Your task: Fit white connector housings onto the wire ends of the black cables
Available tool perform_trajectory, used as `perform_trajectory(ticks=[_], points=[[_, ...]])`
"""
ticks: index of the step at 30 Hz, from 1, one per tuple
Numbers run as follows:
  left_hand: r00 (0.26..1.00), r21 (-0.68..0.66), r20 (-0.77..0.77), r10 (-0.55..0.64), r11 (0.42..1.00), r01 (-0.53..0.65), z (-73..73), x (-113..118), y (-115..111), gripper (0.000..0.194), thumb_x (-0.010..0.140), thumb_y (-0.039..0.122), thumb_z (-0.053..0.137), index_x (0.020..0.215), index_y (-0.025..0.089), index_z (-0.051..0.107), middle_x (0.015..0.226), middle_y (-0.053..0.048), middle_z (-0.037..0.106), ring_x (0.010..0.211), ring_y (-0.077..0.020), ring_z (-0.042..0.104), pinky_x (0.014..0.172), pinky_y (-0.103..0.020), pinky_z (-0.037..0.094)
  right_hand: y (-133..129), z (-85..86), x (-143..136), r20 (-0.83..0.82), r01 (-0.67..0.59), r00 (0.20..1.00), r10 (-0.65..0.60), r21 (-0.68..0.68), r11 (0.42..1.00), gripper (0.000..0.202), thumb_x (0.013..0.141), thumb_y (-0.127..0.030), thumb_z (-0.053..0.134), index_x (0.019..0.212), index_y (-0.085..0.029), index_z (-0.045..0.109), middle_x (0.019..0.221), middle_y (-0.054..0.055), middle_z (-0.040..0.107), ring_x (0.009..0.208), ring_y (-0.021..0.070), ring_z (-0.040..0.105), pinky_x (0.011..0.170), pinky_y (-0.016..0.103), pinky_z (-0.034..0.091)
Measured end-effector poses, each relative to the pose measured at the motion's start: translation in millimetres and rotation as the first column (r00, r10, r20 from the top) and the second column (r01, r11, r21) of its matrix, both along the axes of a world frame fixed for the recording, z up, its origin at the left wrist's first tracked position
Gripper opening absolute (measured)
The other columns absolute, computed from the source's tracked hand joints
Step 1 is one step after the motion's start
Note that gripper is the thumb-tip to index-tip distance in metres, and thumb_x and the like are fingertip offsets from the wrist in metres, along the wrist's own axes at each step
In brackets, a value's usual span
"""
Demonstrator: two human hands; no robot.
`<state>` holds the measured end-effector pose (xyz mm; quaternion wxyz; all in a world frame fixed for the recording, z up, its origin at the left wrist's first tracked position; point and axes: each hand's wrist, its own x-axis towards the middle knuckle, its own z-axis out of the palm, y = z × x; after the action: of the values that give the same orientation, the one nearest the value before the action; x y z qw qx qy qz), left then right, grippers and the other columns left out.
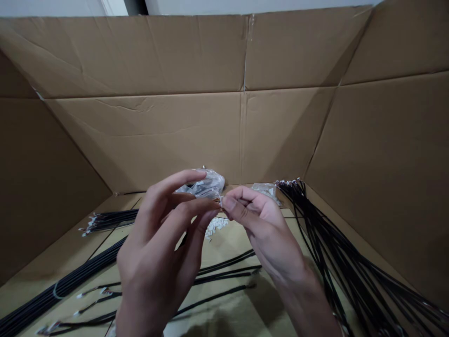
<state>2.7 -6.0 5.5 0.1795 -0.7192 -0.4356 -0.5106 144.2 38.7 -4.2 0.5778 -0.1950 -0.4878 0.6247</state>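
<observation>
White, probably plastic, a small piece [220,201] sits where the two hands meet, above the tan surface [231,311] and in front of a loose pile of white bits [215,225]. The right hand [270,234] pinches it between thumb and forefinger; the left hand [157,243] has thumb and forefinger pressed together, seemingly on thin coppery wires [220,210], its other fingers raised. The step in hand looks like bringing wire ends and piece together; the next move calls for lining them up squarely, with a light, steady pinch. Fingertips cover most of the contact, so whether any wire is inside the piece cannot be told. The left hand also hides the middle of the loose black cables [224,274], while the cable bundle [70,281] on the left runs out of the frame.
</observation>
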Motion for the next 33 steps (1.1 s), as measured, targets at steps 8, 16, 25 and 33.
perform_trajectory(ticks=[8,16,25,33], points=[[0.998,-0.062,-0.015,0.063,0.996,-0.064,0.7,-3,-4,0.012,0.103,0.021,0.057,0.1,0.03,0.065,0.128,-0.001,0.064,0.103,-0.0201,0.072,0.084,-0.034,0.062,1,-3.0,-3,0.027,0.029,0.999,-0.03,0.017,0.999,0.021,0.081,-0.038,0.086,0.081,-0.022,0.073,0.081,0.001,0.071,0.081,0.0168,0.063,0.08,0.031,0.051],[0.992,-0.045,-0.083,0.097,0.994,-0.101,5.9,-13,0,0.013,0.101,0.024,0.058,0.095,0.027,0.069,0.119,-0.003,0.067,0.096,-0.0196,0.072,0.076,-0.031,0.061,1,-4.2,-7,0.109,0.061,0.992,-0.072,0.099,0.993,0.023,0.085,-0.041,0.081,0.081,-0.021,0.07,0.077,0.0,0.066,0.074,0.016,0.058,0.069,0.029,0.048],[0.999,-0.116,0.011,0.031,0.993,-0.029,4.3,-24,-1,0.017,0.099,0.022,0.06,0.088,0.028,0.07,0.111,-0.001,0.066,0.088,-0.0172,0.072,0.073,-0.028,0.06,8,-7.4,-9,0.18,0.04,0.98,-0.081,0.219,0.975,0.029,0.087,-0.047,0.081,0.08,-0.022,0.068,0.073,-0.003,0.058,0.068,0.0145,0.048,0.068,0.03,0.042],[0.982,-0.218,0.166,-0.086,0.968,0.122,5.4,-26,-2,0.014,0.096,0.023,0.064,0.086,0.027,0.074,0.108,-0.003,0.066,0.094,-0.017,0.073,0.047,-0.014,0.053,18,-18.0,-15,0.147,-0.005,0.989,-0.029,0.225,0.974,0.032,0.082,-0.051,0.083,0.078,-0.023,0.067,0.073,-0.001,0.06,0.067,0.0157,0.048,0.063,0.03,0.041]])
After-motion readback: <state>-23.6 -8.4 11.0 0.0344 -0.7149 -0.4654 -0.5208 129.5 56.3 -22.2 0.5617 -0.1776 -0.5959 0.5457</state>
